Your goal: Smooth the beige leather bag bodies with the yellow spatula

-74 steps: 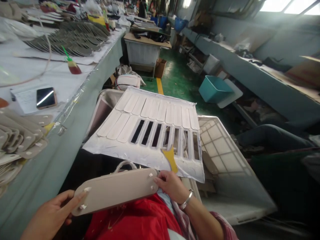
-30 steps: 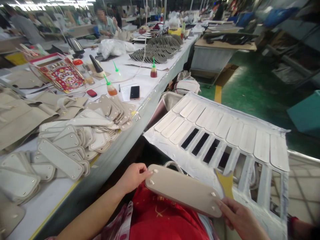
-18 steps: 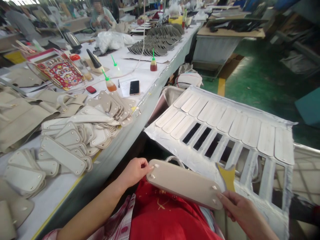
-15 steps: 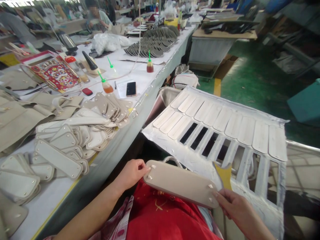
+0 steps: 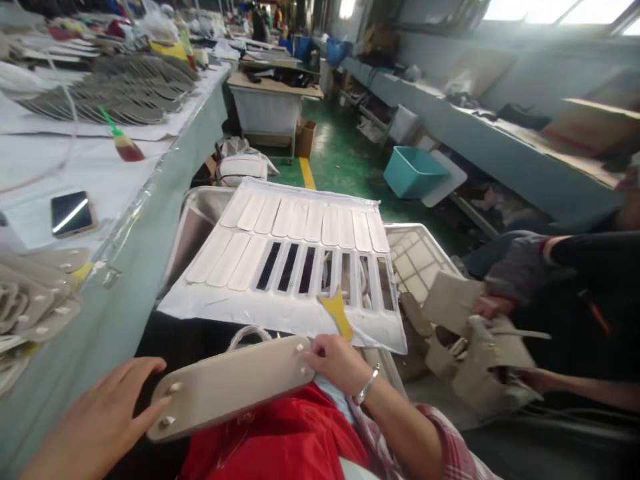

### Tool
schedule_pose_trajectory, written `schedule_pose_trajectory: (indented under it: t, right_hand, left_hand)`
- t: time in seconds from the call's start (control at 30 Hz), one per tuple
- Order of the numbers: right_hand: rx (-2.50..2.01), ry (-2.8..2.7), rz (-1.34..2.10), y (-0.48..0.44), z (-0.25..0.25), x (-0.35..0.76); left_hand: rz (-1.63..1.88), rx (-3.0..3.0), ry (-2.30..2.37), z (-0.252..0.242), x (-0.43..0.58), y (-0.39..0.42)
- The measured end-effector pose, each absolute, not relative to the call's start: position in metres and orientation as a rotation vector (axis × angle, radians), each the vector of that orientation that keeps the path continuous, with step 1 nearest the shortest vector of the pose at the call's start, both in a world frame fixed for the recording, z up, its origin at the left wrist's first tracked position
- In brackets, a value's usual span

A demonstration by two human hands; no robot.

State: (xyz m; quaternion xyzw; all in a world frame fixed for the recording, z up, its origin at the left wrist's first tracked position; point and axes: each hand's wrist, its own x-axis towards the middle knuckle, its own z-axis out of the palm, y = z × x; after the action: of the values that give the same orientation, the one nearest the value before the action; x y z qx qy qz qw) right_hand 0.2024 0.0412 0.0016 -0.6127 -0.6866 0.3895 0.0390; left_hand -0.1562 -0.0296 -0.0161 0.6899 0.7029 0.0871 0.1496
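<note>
A long beige oval leather panel (image 5: 235, 393) with small white tabs near both ends lies across my lap above a red cloth (image 5: 280, 440). My left hand (image 5: 100, 420) rests against its left end with the fingers stretched out. My right hand (image 5: 335, 360) pinches its right end at a tab. Just beyond my right hand a yellow scraper (image 5: 339, 315) lies on a white glue-stained board (image 5: 280, 313) that carries several white oval strips (image 5: 300, 220) and several empty slots.
A long worktable (image 5: 125, 267) runs along my left with a phone (image 5: 71, 213), a green-capped glue bottle (image 5: 123, 140) and stacked beige pieces (image 5: 30, 293). A white crate (image 5: 425, 257) sits behind the board. To the right another person's hands (image 5: 493, 307) handle a beige bag (image 5: 480, 360). A teal bin (image 5: 413, 172) stands on the green floor.
My view has swung from the worktable back to the right. My left hand's fingers have gone from gripping the panel's end to lying stretched against it. Another person with a beige bag has come into view.
</note>
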Motion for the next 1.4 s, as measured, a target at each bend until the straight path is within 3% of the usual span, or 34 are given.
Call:
schedule_pose_trajectory:
  t: [0.2, 0.33, 0.83, 0.97, 1.07, 1.2, 1.4]
  right_hand:
    - [-1.803, -2.191, 1.218, 0.042, 0.001, 0.207]
    - [-1.778, -2.254, 1.157, 0.042, -0.004, 0.209]
    - [-1.770, -2.387, 1.073, 0.045, -0.010, 0.210]
    - [-1.865, -2.329, 1.118, 0.042, -0.009, 0.215]
    - [-1.901, -2.256, 1.032, 0.040, 0.000, 0.215]
    - [-1.486, -2.328, 0.728, 0.041, 0.014, 0.177]
    - [-0.815, -2.721, 0.720, 0.026, 0.011, 0.070]
  left_hand:
    - [0.253, 2.425, 1.473, -0.008, -0.032, -0.003]
    - [0.334, 2.475, 1.401, -0.028, 0.019, 0.007]
    - [0.412, 2.445, 1.443, -0.035, 0.030, 0.009]
    - [0.447, 2.374, 1.385, -0.018, 0.017, 0.002]
    - [0.646, 2.129, 1.690, 0.004, -0.031, -0.014]
    - [0.830, 1.381, 2.202, 0.021, -0.108, -0.048]
    - [0.779, 1.086, 1.990, 0.005, -0.135, -0.068]
